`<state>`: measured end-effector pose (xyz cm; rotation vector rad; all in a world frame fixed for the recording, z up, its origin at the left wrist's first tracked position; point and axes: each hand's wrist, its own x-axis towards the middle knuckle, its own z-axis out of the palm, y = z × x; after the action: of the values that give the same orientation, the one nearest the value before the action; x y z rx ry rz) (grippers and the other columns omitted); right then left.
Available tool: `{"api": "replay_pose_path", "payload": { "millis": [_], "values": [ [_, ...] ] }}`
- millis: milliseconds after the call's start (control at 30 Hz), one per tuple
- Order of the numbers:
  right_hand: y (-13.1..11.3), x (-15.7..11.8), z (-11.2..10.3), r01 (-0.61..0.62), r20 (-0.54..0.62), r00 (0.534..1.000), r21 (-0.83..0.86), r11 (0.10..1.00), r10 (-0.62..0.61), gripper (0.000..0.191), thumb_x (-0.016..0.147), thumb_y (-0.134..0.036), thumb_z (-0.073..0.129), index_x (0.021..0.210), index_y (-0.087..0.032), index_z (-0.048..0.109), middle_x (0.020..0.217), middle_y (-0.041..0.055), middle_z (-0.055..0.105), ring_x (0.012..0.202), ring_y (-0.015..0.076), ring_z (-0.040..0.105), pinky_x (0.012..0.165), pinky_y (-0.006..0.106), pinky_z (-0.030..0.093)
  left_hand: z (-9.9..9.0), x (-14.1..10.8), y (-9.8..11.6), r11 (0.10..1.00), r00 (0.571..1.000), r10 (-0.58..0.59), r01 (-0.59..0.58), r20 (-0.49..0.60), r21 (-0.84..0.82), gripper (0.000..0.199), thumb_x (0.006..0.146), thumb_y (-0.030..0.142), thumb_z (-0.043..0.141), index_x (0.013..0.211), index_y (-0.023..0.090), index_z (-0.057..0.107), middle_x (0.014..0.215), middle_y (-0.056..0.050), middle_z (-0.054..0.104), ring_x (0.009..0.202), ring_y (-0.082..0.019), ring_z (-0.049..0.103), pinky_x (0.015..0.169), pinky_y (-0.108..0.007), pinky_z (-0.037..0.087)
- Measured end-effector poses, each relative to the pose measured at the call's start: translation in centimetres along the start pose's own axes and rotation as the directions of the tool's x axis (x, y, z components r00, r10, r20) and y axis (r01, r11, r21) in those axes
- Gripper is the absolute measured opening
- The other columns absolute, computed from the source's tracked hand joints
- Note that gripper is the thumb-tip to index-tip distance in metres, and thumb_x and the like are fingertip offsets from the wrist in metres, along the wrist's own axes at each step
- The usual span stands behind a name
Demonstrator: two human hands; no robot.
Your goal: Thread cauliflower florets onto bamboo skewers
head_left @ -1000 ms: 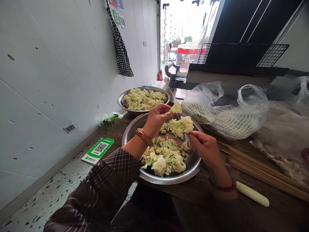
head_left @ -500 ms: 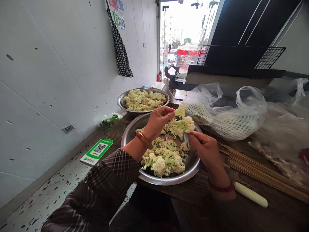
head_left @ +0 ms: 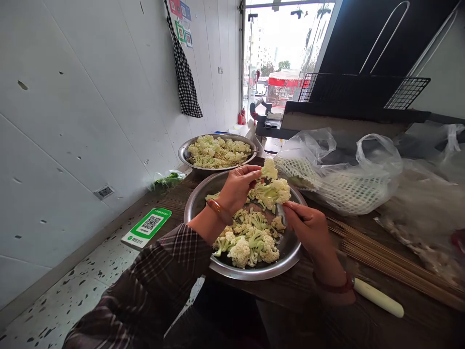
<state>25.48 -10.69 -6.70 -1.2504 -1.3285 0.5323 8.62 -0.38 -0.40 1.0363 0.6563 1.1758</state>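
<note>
My left hand (head_left: 237,188) is closed in a pinch on a small cauliflower floret (head_left: 269,169) above the near metal bowl. Just below it hangs a larger cauliflower floret (head_left: 273,192). At that floret's lower right edge, my right hand (head_left: 308,225) is closed, thumb against fingers, on what looks like a thin bamboo skewer, mostly hidden by the fingers and the florets. Beneath both hands the near metal bowl (head_left: 250,275) holds loose cauliflower pieces (head_left: 249,242), partly covered by my left hand.
Behind stands another metal bowl (head_left: 180,154) heaped with cauliflower and some skewers. To the right lie a bundle of bamboo skewers (head_left: 385,257), a cream-coloured handle (head_left: 378,296) beside my wrist, and plastic bags (head_left: 358,186). A green QR-code card (head_left: 147,228) is at left, near a wall.
Both hands keep their pinch, and the two florets have shifted slightly left together. The whole view has moved a little; the bowls stand as before.
</note>
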Motion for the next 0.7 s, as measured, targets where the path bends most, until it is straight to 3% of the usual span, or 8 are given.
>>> {"api": "replay_pose_path", "payload": {
  "millis": [133, 333, 500, 700],
  "values": [
    [0.36, -0.07, 0.03, 0.007, -0.002, 1.000, 0.005, 1.000, -0.007, 0.024, 0.087, -0.037, 0.069, 0.095, -0.020, 0.084, 0.081, 0.0051, 0.078, 0.074, 0.0237, 0.070, 0.070, 0.035, 0.056, -0.05, -0.02, -0.02, 0.999, 1.000, -0.001, 0.000, -0.007, -0.035, 0.014, 0.072, 0.013, 0.079, 0.082, 0.011, 0.070, 0.074, -0.001, 0.067, 0.060, -0.007, 0.062, 0.059, -0.021, 0.043],
    [0.42, -0.04, -0.10, -0.013, -0.024, 1.000, -0.012, 1.000, 0.013, 0.024, 0.084, -0.037, 0.071, 0.090, -0.018, 0.084, 0.075, 0.0045, 0.076, 0.069, 0.0226, 0.068, 0.067, 0.034, 0.055, 0.10, -0.34, 0.04, 0.998, 1.000, 0.011, -0.011, 0.000, -0.056, 0.015, 0.070, 0.013, 0.078, 0.081, 0.011, 0.069, 0.071, -0.001, 0.067, 0.060, -0.008, 0.061, 0.060, -0.021, 0.043],
    [0.31, -0.06, -0.10, -0.010, -0.042, 0.999, -0.035, 0.999, 0.008, 0.025, 0.084, -0.037, 0.070, 0.088, -0.017, 0.083, 0.056, -0.0010, 0.063, 0.053, 0.0150, 0.056, 0.056, 0.028, 0.048, 0.01, -0.33, 0.07, 1.000, 1.000, 0.001, 0.000, 0.027, -0.021, 0.013, 0.070, 0.015, 0.078, 0.078, 0.011, 0.069, 0.069, -0.002, 0.067, 0.059, -0.008, 0.060, 0.059, -0.022, 0.042],
    [-0.50, 0.00, -0.05, 0.001, -0.031, 1.000, -0.030, 1.000, -0.001, 0.027, 0.084, -0.039, 0.068, 0.074, -0.015, 0.077, 0.050, -0.0033, 0.053, 0.048, 0.0111, 0.047, 0.048, 0.024, 0.040, -0.11, -0.27, 0.24, 0.997, 1.000, 0.003, -0.005, 0.029, 0.081, 0.016, 0.068, 0.019, 0.080, 0.080, 0.011, 0.072, 0.068, -0.002, 0.068, 0.058, -0.007, 0.057, 0.053, -0.021, 0.034]
  ]
}}
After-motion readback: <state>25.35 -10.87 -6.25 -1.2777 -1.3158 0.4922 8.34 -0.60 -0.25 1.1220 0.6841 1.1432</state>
